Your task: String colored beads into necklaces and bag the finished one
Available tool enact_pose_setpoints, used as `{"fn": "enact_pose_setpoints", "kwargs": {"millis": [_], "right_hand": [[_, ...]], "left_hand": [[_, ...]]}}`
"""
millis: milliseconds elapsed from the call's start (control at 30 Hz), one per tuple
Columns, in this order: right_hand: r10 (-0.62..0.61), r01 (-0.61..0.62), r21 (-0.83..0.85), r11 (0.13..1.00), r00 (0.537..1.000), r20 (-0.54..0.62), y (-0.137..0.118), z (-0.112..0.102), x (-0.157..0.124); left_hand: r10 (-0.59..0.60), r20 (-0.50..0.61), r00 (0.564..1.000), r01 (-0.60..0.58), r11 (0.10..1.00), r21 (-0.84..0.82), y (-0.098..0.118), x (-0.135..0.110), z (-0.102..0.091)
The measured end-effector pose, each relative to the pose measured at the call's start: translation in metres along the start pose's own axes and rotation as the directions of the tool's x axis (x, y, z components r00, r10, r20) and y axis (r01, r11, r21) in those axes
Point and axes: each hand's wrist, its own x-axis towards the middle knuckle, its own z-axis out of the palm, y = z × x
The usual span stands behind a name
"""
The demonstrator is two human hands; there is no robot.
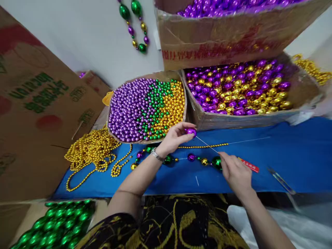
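In my left hand [174,137], closed with thumb and fingers, is a shiny purple bead [191,132]. A thin needle-like rod [207,144] runs from that bead to my right hand [234,171], whose fingers are pinched on its other end. Below the hands lies a string of mixed beads, with a large green bead [217,162] beside my right fingers and a smaller purple bead [191,157] further left. Part of the string passes behind my left wrist. A strand of small gold beads [207,146] with a bare thread end stretches behind the rod.
Behind my hands stand a box of small purple, green and gold beads [129,107] and a box of larger purple and gold beads [238,86]. Gold bead strands [90,148] heap at left. A red-labelled item [249,165] and metal snips [281,180] lie right on the blue cloth [306,152].
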Motion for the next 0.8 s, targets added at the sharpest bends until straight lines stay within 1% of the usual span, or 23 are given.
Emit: {"fn": "enact_pose_setpoints", "kwargs": {"millis": [67,133,200,233,267,300,367,467,533,600,667,733,767,800], "right_hand": [[0.022,-0.022,0.048,0.999,1.000,0.006,-0.003,0.001,0.001],[0.042,-0.043,0.125,0.991,0.999,0.016,-0.005,0.001,0.002],[0.063,-0.069,0.264,0.962,0.998,0.031,-0.006,0.003,0.002],[0.065,-0.072,0.306,0.949,0.997,0.035,-0.006,0.003,0.001],[0.060,-0.068,0.311,0.948,0.998,0.034,-0.005,0.003,0.000],[0.052,-0.058,0.281,0.958,0.998,0.028,-0.005,0.004,0.000],[0.026,-0.029,0.196,0.980,0.999,0.018,-0.004,0.004,-0.002],[-0.012,0.010,0.164,0.986,1.000,0.016,-0.004,0.005,-0.001],[-0.031,0.031,0.129,0.991,1.000,0.003,-0.006,0.005,0.001],[-0.041,0.041,0.105,0.994,0.999,-0.009,-0.010,0.006,0.003],[-0.025,0.025,0.186,0.982,1.000,-0.002,-0.013,0.007,0.005],[0.023,-0.025,0.302,0.953,1.000,0.010,-0.014,0.008,0.005],[0.051,-0.053,0.340,0.939,0.999,0.016,-0.014,0.008,0.004],[0.074,-0.077,0.359,0.930,0.997,0.022,-0.013,0.008,0.003]], "left_hand": [[-0.007,0.017,1.000,0.007,1.000,0.028,-0.001,-0.004,0.006],[-0.035,0.019,0.999,0.035,0.999,-0.014,-0.003,-0.007,0.012],[-0.086,0.001,0.996,0.085,0.985,-0.150,-0.007,-0.009,0.017],[-0.116,-0.003,0.993,0.113,0.970,-0.215,-0.008,-0.010,0.019],[-0.143,-0.004,0.990,0.137,0.955,-0.261,-0.010,-0.010,0.020],[-0.161,-0.006,0.987,0.153,0.945,-0.290,-0.011,-0.010,0.021],[-0.185,-0.012,0.983,0.172,0.931,-0.321,-0.011,-0.010,0.021],[-0.216,-0.015,0.976,0.196,0.911,-0.362,-0.011,-0.011,0.020],[-0.215,-0.021,0.976,0.196,0.923,-0.331,-0.011,-0.014,0.021],[-0.197,-0.010,0.980,0.189,0.950,-0.249,-0.012,-0.019,0.023],[-0.168,0.044,0.985,0.173,0.972,-0.156,-0.010,-0.023,0.022],[-0.095,0.103,0.990,0.102,0.993,-0.067,-0.004,-0.023,0.012],[-0.042,0.092,0.995,0.041,0.999,0.006,0.000,-0.020,0.002],[0.014,0.049,0.999,-0.020,0.991,0.132,0.004,-0.017,-0.010]]}}
